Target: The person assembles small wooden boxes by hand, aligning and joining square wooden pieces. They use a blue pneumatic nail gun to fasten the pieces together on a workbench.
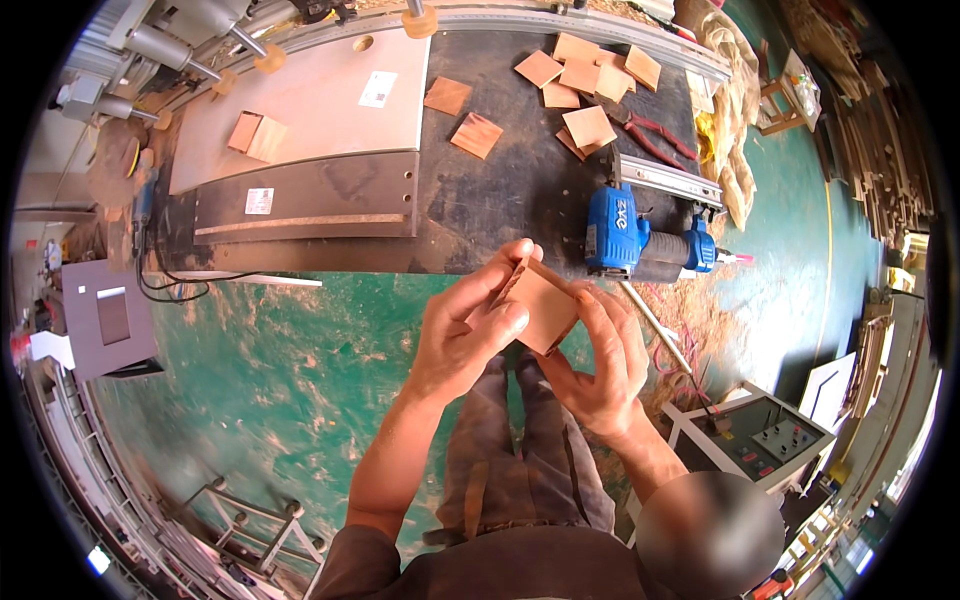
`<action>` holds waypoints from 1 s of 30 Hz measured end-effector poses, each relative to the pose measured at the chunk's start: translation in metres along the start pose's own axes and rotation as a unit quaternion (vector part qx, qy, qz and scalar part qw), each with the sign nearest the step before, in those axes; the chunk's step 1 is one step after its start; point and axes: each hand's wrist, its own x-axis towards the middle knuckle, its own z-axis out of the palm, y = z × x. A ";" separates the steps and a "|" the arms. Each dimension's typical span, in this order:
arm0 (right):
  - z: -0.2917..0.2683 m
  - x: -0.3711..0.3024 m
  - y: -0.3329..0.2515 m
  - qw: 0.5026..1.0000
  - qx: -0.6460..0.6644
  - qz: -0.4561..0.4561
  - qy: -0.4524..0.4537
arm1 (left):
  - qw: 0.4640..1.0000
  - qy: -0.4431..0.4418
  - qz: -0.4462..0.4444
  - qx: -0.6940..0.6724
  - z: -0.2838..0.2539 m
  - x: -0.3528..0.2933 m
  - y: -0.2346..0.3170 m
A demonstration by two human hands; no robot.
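Note:
Just off the table's front edge, both hands hold a small open wooden piece (542,308) made of thin square panels set at angles. My left hand (462,325) grips its left side, thumb on the inner face and fingers behind. On the opposite edge, my right hand (605,362) pinches with thumb and fingertips. A blue nail gun (614,238) lies on the table edge to the right. Beyond it are pincers with red handles (655,138) and a pile of thin wooden squares (580,75). Two loose squares, one farther (447,95) and one nearer (476,136), lie left of the pile.
A pale panel (320,110) and a dark brown panel (330,190) cover the table's left part, with a wooden block (256,136) on top. Clamp rods (250,45) reach in at the far left. A control box (765,435) stands at right on the dusty green floor (300,370).

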 end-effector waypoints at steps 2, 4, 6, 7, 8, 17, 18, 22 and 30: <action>0.000 -0.001 -0.001 1.000 0.009 0.017 -0.001 | 1.000 0.015 -0.015 -0.005 0.004 0.000 0.003; -0.003 -0.003 0.001 0.998 0.033 0.048 -0.008 | 0.999 -0.043 0.023 -0.024 -0.003 -0.003 0.000; -0.005 0.000 -0.003 0.985 0.103 0.138 -0.015 | 0.991 -0.103 0.082 -0.038 -0.010 -0.005 -0.006; -0.005 0.001 -0.005 0.973 0.138 0.182 -0.019 | 0.994 -0.097 0.055 0.006 -0.016 -0.010 -0.002; -0.005 -0.002 -0.005 0.945 0.205 0.253 -0.031 | 0.994 -0.093 0.030 0.048 -0.021 -0.014 0.007; 0.006 0.024 0.005 0.533 0.643 0.536 -0.123 | 0.863 -0.132 0.280 0.399 -0.056 -0.002 0.035; 0.011 0.020 0.012 0.496 0.656 0.552 -0.138 | 0.855 -0.145 0.279 0.412 -0.056 0.004 0.045; 0.019 0.027 0.023 0.410 0.677 0.580 -0.195 | 0.849 -0.212 0.244 0.417 -0.063 0.025 0.065; 0.031 0.024 0.043 0.450 0.652 0.554 -0.255 | 0.888 -0.215 0.105 0.394 -0.045 0.047 0.074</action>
